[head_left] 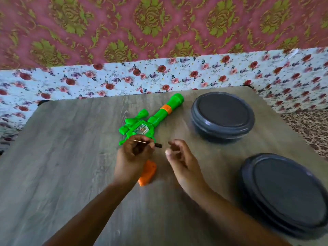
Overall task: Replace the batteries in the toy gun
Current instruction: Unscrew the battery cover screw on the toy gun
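The table (62, 157) carries all items and fills the lower two thirds of the frame. Left of centre lies the toy gun (150, 119), flat on its side, with the green barrel pointing toward the upper right and the orange grip (148, 173) toward the lower centre. The left hand (133, 157) lies over the rear of the toy gun, hiding the section between body and grip. Its fingers are curled, pinching a slim tool (149, 143), apparently a small screwdriver, with the dark end projecting to the right. Motion blur prevents identification of the tip.

The right hand (179, 157) hovers just right of the left hand, fingers loosely curled and holding nothing, near the dark end of the tool but not touching it.

At centre right and lower right stand two dark round lidded containers (222, 116), (285, 194); their contents are hidden. No batteries are visible.

Judged step: opening the battery cover. For good execution, the operator should steady the toy gun with the free hand, seat the tip squarely in the screw before turning, and set the loosened screw aside where it cannot roll.
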Available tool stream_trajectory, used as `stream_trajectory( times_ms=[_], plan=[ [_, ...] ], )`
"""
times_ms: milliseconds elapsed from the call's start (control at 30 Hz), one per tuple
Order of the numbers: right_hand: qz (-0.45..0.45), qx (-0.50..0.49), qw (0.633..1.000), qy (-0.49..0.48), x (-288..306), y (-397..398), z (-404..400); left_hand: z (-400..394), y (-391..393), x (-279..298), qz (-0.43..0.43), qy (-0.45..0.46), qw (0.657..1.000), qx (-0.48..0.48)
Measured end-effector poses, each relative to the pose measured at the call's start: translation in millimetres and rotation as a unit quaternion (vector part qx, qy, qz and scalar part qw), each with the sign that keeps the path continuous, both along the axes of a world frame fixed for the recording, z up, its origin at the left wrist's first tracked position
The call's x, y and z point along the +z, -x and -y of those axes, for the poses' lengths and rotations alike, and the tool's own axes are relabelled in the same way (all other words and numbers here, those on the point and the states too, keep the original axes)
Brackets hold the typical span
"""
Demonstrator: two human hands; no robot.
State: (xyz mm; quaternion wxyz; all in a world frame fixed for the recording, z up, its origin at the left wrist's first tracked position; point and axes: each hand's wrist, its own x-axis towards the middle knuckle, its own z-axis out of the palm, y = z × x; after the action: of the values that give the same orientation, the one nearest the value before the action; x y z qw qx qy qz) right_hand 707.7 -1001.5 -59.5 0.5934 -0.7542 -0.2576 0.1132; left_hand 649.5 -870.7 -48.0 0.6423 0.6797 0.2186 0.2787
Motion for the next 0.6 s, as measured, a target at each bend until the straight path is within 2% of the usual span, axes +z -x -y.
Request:
stream_trajectory(
  times_ms=[67, 233, 433, 600],
  plan=[
    [-0.023, -0.003, 0.999, -0.044, -12.2, -5.7, -14.7, -7.2, -1.4, -10.5, 0.035, -0.005, 0.999, 0.008],
    [-0.004, -0.023, 0.996, -0.081, -35.3, -11.5, -25.9, -11.0, -1.7, -21.8, 0.131, -0.022, 0.991, -0.01],
    [-0.015, -0.01, 0.996, -0.087, -28.6, -8.6, -17.7, -3.3, 9.3, -25.8, 0.141, -0.068, 0.987, -0.023],
    [-0.099, 0.061, 0.988, -0.103, -15.9, -6.6, -13.3, 7.8, 12.4, -28.9, 0.127, -0.178, 0.976, -0.007]
  ],
)
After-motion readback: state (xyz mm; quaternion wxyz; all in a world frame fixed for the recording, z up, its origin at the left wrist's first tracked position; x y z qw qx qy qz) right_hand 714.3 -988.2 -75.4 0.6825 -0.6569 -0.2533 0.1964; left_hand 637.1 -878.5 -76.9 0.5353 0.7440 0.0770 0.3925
